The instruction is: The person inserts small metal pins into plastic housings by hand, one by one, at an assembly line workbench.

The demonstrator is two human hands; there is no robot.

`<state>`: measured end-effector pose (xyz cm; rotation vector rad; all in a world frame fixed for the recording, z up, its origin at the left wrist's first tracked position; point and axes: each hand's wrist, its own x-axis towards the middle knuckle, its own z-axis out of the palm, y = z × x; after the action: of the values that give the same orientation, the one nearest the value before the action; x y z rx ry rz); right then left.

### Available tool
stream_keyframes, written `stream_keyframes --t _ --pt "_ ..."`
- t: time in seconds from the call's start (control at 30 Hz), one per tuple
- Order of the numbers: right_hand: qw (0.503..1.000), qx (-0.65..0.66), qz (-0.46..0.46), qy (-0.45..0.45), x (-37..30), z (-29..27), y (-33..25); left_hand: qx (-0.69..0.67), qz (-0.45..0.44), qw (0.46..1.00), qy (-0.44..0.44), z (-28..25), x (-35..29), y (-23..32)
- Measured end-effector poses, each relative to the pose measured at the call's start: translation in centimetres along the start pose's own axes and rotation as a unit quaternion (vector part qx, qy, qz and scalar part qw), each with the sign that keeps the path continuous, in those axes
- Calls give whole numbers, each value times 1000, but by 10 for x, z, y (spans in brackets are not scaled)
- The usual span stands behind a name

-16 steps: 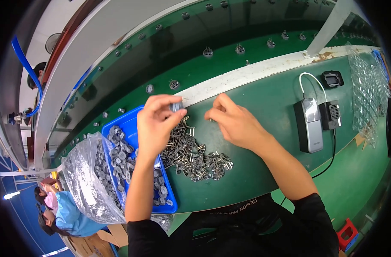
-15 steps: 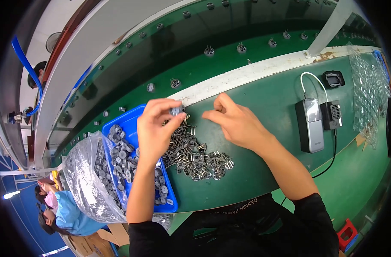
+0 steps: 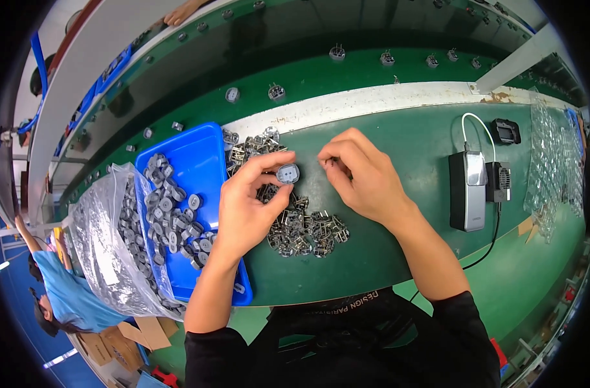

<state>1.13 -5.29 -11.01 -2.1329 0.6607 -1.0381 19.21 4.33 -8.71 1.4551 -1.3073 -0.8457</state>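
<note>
Two hands pinch — the left hand (image 3: 251,202) a grey piece (image 3: 288,174), the right hand (image 3: 367,182) a tiny dark bit (image 3: 332,162).

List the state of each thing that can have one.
Left hand, pinching the grey housing
Grey housing, held, holed face showing
Right hand, fingers closed, apparently on a small dark piece
Metal parts, heaped loose
Blue tray, partly filled with grey pieces
Plastic bag, also holding grey pieces
Silver-and-black device, cabled to the black box

A worn white rail (image 3: 372,99) edges the green worktable (image 3: 424,142) on my feed; I see a slanting white post (image 3: 518,59), green floor (image 3: 521,258) at right, a blue wall (image 3: 23,323) and bright lamp (image 3: 7,265) far left.
</note>
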Motion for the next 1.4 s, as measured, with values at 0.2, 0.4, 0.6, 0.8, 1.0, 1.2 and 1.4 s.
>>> stream_keyframes --t 0.2,0.4,0.6,0.8,1.0,1.2,1.4 --pt "989 141 30 21 -1 5 -13 -36 -6 999 -13 6 -5 1" --pt "997 72 -31 9 -4 8 -11 -51 -13 998 -24 11 -10 4" --pt "999 23 -30 9 -6 13 -14 -40 -30 999 -16 13 -12 4" --pt "999 4 -32 -8 -9 13 -11 -30 -41 998 -25 13 -12 4" --pt "996 71 35 -35 -5 16 -10 -107 -104 989 14 -10 2 8" --pt "997 -31 5 -66 -7 22 15 84 -69 992 70 -60 85 0" --pt "993 -77 -57 -69 -2 41 13 249 9 959 135 -92 164 -70"
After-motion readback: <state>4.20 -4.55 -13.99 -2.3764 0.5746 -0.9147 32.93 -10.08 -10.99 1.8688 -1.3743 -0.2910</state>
